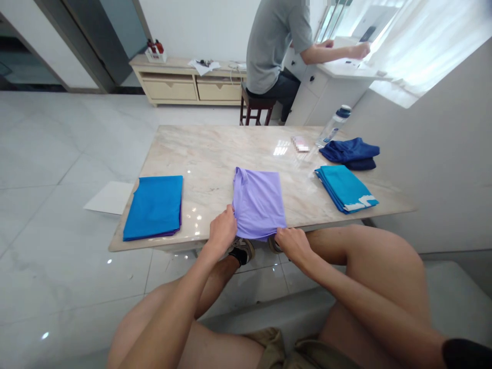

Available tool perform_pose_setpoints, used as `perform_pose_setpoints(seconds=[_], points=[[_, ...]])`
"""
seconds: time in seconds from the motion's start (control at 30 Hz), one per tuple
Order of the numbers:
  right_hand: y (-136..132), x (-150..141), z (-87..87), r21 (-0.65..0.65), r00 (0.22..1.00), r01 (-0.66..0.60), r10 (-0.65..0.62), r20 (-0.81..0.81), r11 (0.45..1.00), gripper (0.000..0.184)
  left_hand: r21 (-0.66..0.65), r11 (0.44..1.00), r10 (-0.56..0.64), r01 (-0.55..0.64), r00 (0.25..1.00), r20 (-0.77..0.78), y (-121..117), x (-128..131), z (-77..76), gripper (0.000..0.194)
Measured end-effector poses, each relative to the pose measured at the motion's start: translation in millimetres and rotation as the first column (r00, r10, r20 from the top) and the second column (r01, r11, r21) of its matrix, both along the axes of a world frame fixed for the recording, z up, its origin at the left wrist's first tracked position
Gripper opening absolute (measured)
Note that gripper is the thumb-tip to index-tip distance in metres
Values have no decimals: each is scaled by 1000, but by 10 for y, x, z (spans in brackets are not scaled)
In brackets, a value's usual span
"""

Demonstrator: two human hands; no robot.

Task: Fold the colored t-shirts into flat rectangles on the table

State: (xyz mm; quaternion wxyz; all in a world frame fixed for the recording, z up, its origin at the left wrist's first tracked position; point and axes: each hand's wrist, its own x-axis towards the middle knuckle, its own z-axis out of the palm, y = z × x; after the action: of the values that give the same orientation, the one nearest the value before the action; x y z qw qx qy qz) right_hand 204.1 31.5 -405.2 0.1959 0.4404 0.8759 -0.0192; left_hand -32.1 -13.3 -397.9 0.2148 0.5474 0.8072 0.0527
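A lavender garment [258, 202] lies folded into a long rectangle on the marble table [215, 154], its near edge at the table's front edge. My left hand [223, 230] pinches that edge at its left corner. My right hand [294, 246] grips the right corner, with the cloth gathered slightly between the hands. To the left lies a folded bright blue cloth [154, 207]. To the right are a folded teal garment with white trim [344, 188] and a looser navy cloth [349, 152].
A plastic water bottle [333, 125] and a blurred pink item [300, 144] stand on the far table. A white sheet [109, 197] lies at the left table edge. Beyond, a seated person [272, 46] works at a white counter [342, 72]; a low wooden cabinet [184, 84] stands behind.
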Motion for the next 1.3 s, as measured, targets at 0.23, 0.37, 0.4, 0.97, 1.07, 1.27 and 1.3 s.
perform_pose_setpoints(seconds=[0.23, 0.37, 0.4, 0.97, 1.07, 1.27, 1.3], points=[[-338, 132, 62, -187, 966, 188, -216, -144, 964, 35, 5, 1000, -1, 1, 1000, 10, -32, -12, 32, 31], [573, -298, 574, 4, 914, 147, -135, -382, 989, 39, 19, 1000, -11, 12, 1000, -7, -48, 2, 101, 33], [832, -460, 671, 46, 917, 119, -92, -387, 992, 40, 19, 1000, -12, 12, 1000, -13, -56, 4, 118, 34], [2508, -1926, 527, -80, 810, -586, 579, -94, 806, 25, -88, 994, -58, 63, 997, 58, -347, -86, 130, 33], [2559, -1975, 513, -106, 871, -484, 469, -145, 868, 27, -109, 992, -61, 69, 996, 69, -340, -93, 100, 33], [2322, -2052, 446, 109, 907, -291, 310, -285, 951, 33, -120, 992, -28, 33, 999, 43, -294, -109, 114, 32], [2289, -2026, 450, 156, 900, -247, 286, -329, 956, 34, -112, 993, -20, 23, 1000, 20, -294, -120, 108, 32]])
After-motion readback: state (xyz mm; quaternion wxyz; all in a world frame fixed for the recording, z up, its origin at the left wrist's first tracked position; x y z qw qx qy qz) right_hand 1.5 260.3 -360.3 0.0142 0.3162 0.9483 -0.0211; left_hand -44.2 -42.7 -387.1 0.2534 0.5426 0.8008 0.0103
